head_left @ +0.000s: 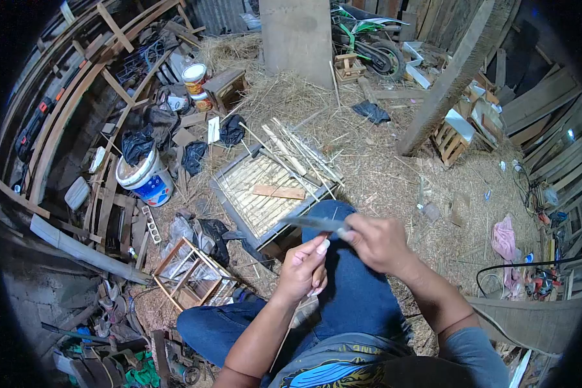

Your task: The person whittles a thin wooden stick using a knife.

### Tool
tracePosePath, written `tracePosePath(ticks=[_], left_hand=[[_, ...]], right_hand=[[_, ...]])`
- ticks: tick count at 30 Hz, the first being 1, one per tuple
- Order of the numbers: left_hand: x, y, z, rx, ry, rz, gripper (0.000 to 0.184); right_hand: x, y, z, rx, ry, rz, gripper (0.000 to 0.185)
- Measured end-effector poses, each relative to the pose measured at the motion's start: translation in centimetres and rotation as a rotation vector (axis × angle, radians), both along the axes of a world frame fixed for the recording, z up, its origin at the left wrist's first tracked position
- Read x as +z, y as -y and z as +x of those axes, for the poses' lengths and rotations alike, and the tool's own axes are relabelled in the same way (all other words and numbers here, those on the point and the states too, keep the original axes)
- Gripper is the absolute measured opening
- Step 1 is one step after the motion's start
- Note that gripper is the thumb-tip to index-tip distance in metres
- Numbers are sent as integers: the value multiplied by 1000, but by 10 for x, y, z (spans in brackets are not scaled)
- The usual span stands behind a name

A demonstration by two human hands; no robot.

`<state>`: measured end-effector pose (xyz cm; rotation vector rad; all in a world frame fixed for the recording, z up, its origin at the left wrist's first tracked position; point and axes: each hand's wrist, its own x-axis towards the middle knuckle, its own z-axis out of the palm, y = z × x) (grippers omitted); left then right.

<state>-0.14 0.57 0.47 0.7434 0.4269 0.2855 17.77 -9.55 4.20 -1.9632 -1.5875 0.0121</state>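
My right hand (376,242) is closed round the handle of a knife (307,222), whose blade points left and looks slightly blurred. Just left of it, my left hand (304,266) is closed in a pinch, with the thumb up, near the knife. Something small and dark shows at the fingertips, too small to name. Both hands are above my knees. Beyond them stands a low table (229,205) with a slatted top, bearing a short flat board (278,192) and a pile of thin wooden strips (297,152).
A small wooden frame (186,275) lies left of my knee. Further left are a white bucket (145,178) and black plastic bags. A wooden post (446,77) rises at the right, beside a crate (454,139). A motorbike (372,48) stands at the back.
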Motion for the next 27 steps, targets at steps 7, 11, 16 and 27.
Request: tracePosePath(ticks=[7,11,16,27], left_hand=[[3,-1,-8,64,-61,82,42],[2,-9,-7,118,3,26,42],[0,-4,19,36,-120,97,40],[6,21,60,13,-325,441,31]], right_hand=[[-12,2,24,-199,-273,-67,31],[-36,3,9,278,-2026,-144,31],[-51,-32,37,55,-1778,103,36],[-42,-5,40,-101,-1582,160,17]])
